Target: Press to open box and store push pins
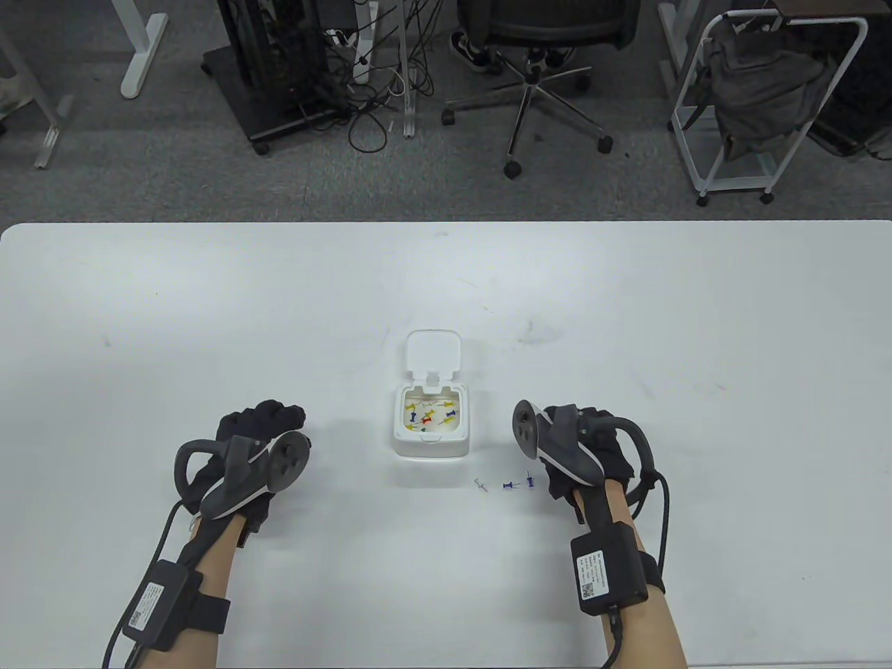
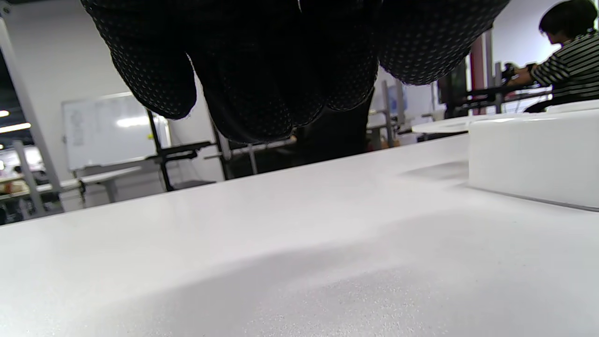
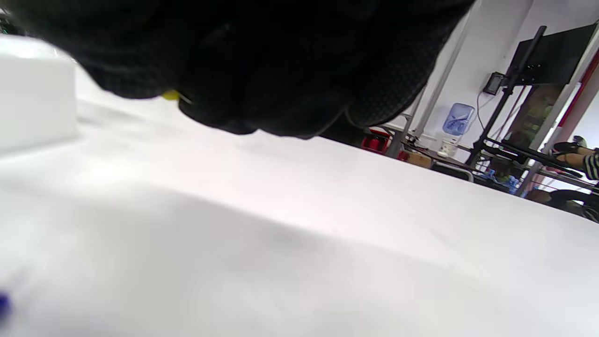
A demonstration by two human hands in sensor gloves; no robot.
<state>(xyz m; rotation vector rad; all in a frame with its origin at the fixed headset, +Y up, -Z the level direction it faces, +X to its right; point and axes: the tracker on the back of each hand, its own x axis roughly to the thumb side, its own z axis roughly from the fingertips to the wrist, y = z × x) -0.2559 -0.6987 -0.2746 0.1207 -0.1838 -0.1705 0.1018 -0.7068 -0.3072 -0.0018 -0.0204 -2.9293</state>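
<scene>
The white box (image 1: 431,446) stands open at the table's middle, its lid (image 1: 435,354) folded back, with several coloured push pins (image 1: 430,416) inside. Three loose pins lie just right of its front: a clear one (image 1: 480,483) and two blue ones (image 1: 511,485) (image 1: 530,481). My right hand (image 1: 582,435) hovers to the right of the box, just beyond the loose pins; in the right wrist view its curled fingers (image 3: 224,107) pinch a yellow push pin (image 3: 171,95). My left hand (image 1: 268,418) rests on the table left of the box, fingers (image 2: 262,93) curled, nothing seen in them.
The box's wall shows at the right of the left wrist view (image 2: 533,154) and at the left of the right wrist view (image 3: 32,89). Beyond the table's far edge (image 1: 446,223) stand an office chair (image 1: 543,63) and a white cart (image 1: 766,90).
</scene>
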